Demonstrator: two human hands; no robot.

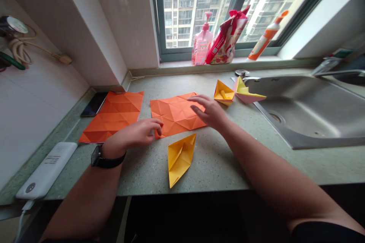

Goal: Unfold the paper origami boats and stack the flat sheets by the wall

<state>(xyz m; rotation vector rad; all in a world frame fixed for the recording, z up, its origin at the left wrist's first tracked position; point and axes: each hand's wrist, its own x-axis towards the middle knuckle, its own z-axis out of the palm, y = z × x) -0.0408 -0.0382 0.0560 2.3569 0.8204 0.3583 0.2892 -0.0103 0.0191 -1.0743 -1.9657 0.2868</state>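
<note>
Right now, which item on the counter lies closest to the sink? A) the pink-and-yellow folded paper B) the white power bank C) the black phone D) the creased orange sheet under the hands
A: the pink-and-yellow folded paper sits right by the rim of the stainless steel sink, while the creased orange sheet lies farther left.

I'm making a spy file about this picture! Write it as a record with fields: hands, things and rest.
Left hand: fingertips at the edge of a creased orange paper sheet
Right hand: over that sheet's right side
Things: yellow folded paper boat on the speckled counter
Rest: second creased orange sheet, black watch, phone, power bank, steel sink
</note>
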